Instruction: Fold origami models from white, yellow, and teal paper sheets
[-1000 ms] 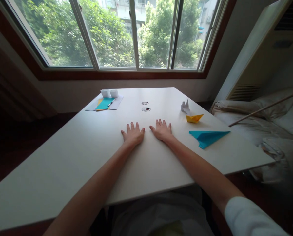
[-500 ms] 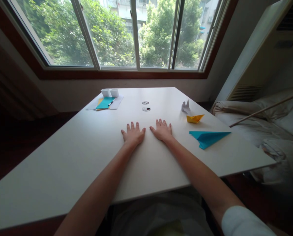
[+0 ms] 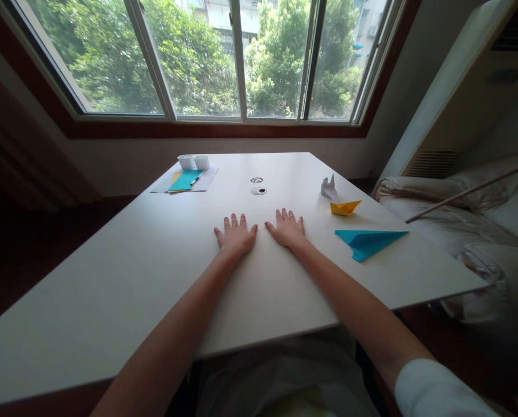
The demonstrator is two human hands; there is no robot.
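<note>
Left hand (image 3: pixel 235 238) flat on the white rectangular tabletop (image 3: pixel 154 272), palm down, fingers spread a little, clamped on nothing. Right hand (image 3: pixel 287 230) just beside it at 3 o'clock, same posture, fingers slightly apart, empty. Thumbs near each other, not touching.

Nearest thing: blue folded paper plane (image 3: pixel 367 241), lying flat at 3 o'clock from the right hand, near but apart, nose pointing right. Judged very light, thin, easily creased; likely to slide on the smooth top under a push. Best hold by judgement: a soft pinch on the thick folded keel along the underside, not on the wing edges.

Small yellow folded paper boat (image 3: pixel 344 207) at 1 o'clock from the right hand, standing on its hull; hollow, crushable, better taken at the two end points. White folded paper figure (image 3: pixel 327 189) just beyond the boat, shape hard to read.

Two round cable ports (image 3: pixel 258 190) at 12 o'clock. Far at 11 o'clock: loose paper sheets, teal on top, (image 3: pixel 185 180) with a dark pen (image 3: pixel 194 182) on them, two small white boxes (image 3: pixel 193 161) behind.
</note>
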